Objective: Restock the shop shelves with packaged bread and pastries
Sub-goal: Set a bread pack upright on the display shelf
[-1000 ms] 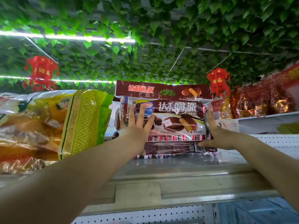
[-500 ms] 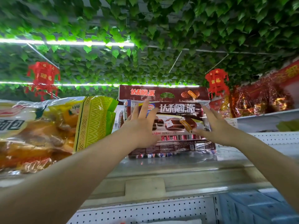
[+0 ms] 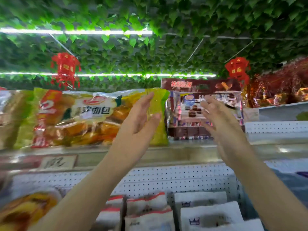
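Observation:
A brown pack of chocolate pies stands on the top shelf, with a second brown pack behind it. My right hand is open in front of the pack, fingers spread, apart from it. My left hand is open too, fingers straight, raised in front of the green end of a big yellow bread bag that lies on the same shelf to the left. Whether it touches the bag is unclear. Neither hand holds anything.
Red foil-wrapped goods sit on a higher shelf at the right. White packs with crown logos and red-striped white packs fill the lower shelf. A yellow pastry pack lies lower left. Leafy ceiling decoration and red lanterns hang above.
Both hands have let go of the chocolate pie pack and drawn back from it. The view has swung down and left, showing the lower shelf.

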The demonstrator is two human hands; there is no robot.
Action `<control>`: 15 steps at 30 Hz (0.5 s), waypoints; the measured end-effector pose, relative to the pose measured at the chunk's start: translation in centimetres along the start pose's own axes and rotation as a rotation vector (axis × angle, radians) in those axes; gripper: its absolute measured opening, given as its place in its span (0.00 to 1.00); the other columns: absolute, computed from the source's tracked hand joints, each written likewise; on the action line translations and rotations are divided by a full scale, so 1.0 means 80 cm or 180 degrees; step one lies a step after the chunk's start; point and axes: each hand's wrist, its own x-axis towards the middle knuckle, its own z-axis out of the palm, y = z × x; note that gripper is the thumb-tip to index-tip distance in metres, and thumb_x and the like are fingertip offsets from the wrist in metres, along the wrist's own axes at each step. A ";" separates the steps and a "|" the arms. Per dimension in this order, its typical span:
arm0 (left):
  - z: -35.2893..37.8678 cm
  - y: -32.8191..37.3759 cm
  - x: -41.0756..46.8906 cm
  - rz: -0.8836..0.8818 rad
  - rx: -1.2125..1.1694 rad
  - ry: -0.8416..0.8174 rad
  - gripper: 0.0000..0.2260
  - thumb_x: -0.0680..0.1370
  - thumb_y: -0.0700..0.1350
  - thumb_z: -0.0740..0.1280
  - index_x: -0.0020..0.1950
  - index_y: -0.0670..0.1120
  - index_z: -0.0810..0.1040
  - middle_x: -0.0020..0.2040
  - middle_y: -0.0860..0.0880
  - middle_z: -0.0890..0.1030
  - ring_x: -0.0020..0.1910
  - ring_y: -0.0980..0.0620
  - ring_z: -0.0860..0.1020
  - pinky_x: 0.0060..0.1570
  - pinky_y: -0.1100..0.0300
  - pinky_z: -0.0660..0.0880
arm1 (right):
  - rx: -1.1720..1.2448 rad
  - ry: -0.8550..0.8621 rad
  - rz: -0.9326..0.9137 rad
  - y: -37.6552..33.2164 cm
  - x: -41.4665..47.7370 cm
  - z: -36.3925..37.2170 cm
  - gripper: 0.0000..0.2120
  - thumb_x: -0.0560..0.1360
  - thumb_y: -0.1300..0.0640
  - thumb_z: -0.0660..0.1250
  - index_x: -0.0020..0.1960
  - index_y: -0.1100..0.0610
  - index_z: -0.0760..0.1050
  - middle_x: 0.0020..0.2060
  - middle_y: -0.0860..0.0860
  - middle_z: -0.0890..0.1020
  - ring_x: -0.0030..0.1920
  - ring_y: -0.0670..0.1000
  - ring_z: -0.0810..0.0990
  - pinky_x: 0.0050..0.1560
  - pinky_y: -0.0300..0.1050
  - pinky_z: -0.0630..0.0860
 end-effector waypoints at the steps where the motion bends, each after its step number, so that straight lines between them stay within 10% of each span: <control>1: -0.013 0.004 -0.016 -0.0041 -0.0109 0.0028 0.23 0.78 0.56 0.64 0.72 0.59 0.66 0.73 0.62 0.68 0.71 0.69 0.65 0.64 0.74 0.66 | 0.0102 0.0043 0.0009 -0.002 -0.016 0.020 0.16 0.71 0.37 0.63 0.58 0.33 0.75 0.65 0.38 0.77 0.66 0.42 0.74 0.72 0.50 0.68; 11: -0.104 0.023 -0.225 -0.1103 -0.0206 0.0149 0.27 0.77 0.55 0.60 0.76 0.55 0.64 0.69 0.64 0.70 0.66 0.73 0.68 0.64 0.76 0.63 | 0.0746 0.0085 0.0460 0.040 -0.265 0.192 0.19 0.76 0.44 0.60 0.66 0.42 0.72 0.65 0.39 0.78 0.67 0.40 0.74 0.73 0.51 0.67; 15: -0.124 0.017 -0.304 -0.1427 -0.0401 0.0513 0.24 0.77 0.56 0.61 0.73 0.56 0.67 0.72 0.64 0.69 0.70 0.70 0.65 0.68 0.73 0.63 | 0.1280 -0.0086 0.0997 0.052 -0.344 0.235 0.36 0.65 0.29 0.70 0.68 0.44 0.72 0.66 0.42 0.78 0.69 0.42 0.73 0.71 0.48 0.66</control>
